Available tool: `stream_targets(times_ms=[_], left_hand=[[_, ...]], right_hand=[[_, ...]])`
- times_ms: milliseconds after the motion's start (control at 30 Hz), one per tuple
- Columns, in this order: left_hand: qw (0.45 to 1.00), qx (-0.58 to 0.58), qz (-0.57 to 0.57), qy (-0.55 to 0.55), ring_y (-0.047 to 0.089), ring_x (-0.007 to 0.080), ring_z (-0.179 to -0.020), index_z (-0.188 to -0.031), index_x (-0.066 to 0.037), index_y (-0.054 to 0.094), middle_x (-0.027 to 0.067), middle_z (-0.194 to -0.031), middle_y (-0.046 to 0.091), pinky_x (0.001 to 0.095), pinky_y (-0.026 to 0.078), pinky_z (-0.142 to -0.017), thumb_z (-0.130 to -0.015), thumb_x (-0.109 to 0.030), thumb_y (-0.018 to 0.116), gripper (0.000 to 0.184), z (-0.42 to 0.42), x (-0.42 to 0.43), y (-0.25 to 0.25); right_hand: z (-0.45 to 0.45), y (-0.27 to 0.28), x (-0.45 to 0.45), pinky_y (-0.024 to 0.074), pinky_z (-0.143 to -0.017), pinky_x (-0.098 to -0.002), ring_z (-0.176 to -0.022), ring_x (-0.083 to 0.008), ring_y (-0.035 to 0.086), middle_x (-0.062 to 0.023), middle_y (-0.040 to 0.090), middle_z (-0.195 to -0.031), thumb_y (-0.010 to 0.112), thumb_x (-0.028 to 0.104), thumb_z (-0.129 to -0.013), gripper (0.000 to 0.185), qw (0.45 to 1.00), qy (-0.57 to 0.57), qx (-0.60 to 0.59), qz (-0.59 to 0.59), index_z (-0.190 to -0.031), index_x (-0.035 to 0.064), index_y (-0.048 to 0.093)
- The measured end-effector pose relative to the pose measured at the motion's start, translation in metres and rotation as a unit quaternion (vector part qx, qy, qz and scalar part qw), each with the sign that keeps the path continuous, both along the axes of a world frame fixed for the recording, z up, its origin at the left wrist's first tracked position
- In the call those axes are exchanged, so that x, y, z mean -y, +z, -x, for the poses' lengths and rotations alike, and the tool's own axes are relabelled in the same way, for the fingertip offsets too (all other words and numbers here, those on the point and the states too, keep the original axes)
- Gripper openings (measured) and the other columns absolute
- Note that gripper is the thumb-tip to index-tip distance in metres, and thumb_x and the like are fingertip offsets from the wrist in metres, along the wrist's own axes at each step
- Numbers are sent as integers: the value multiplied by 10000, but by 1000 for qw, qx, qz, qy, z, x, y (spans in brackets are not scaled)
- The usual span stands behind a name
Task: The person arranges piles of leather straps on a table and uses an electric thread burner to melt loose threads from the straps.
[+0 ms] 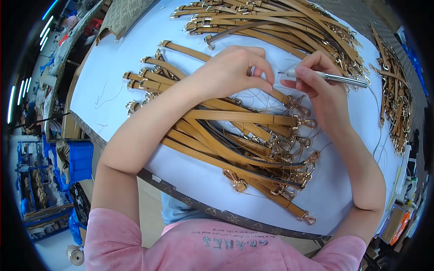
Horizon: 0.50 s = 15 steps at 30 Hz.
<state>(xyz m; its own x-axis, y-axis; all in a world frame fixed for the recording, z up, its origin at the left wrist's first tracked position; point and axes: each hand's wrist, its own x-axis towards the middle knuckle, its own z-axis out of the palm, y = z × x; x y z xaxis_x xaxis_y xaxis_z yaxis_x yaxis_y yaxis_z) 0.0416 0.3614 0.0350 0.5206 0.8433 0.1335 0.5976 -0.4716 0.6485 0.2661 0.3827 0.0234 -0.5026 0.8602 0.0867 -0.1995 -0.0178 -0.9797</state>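
My right hand (318, 81) is closed round a slim pen-like tool (337, 78) with a silver barrel, its thin tip pointing left. Across from that tip, my left hand (239, 70) has thumb and forefinger pinched together; whatever lies between them is too small to make out. Fine loose threads (253, 95) hang below my hands. Beneath my left forearm lies a pile of tan leather straps (239, 118) with metal clasps, many clasp ends facing right. A single gold clasp (234, 179) rests near the pile's lower edge.
Another heap of tan straps (271, 22) lies at the back of the white table (203, 180). Darker straps (395, 95) form a bunch at the far right. A patterned tan piece (129, 16) sits at the back left. Blue crates (74, 160) stand left of the table.
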Motion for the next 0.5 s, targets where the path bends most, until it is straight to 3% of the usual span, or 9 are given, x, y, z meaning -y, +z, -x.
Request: stream_targets(times_ms=[67, 167, 267, 500], left_hand=[[1000, 10, -3, 3, 495, 96, -656, -930, -81, 706, 7, -744, 545, 268, 404, -585, -826, -125, 723, 115, 1, -2, -6], [1000, 28, -4, 12, 500, 84, -641, -928, -60, 697, -5, -729, 554, 250, 411, -576, -855, -132, 700, 103, 5, -5, -6], [965, 128, 219, 69, 500, 61, -618, -925, -34, 677, -19, -715, 580, 218, 415, -564, -896, -138, 662, 109, 8, -6, -5], [970, 117, 206, 48, 505, 45, -611, -931, -30, 651, -20, -725, 597, 197, 418, -562, -937, -159, 613, 135, 6, -6, -1]], right_hand=[[-2, 3, 2, 561, -810, -281, -702, -62, 570, -29, 593, -785, 632, 55, -887, 116, 1000, 0, -7, 2, -858, 23, 525], [3, 0, 6, 560, -800, -277, -703, -66, 583, -32, 594, -786, 640, 52, -883, 122, 994, 23, 105, -27, -862, 21, 524], [5, -3, 4, 525, -719, -231, -711, -76, 596, -40, 613, -789, 664, 68, -874, 138, 992, 26, 118, -47, -871, 23, 533], [5, -1, 7, 470, -642, -206, -702, -71, 584, -40, 625, -782, 684, 82, -866, 154, 987, 28, 144, -62, -873, 23, 542]])
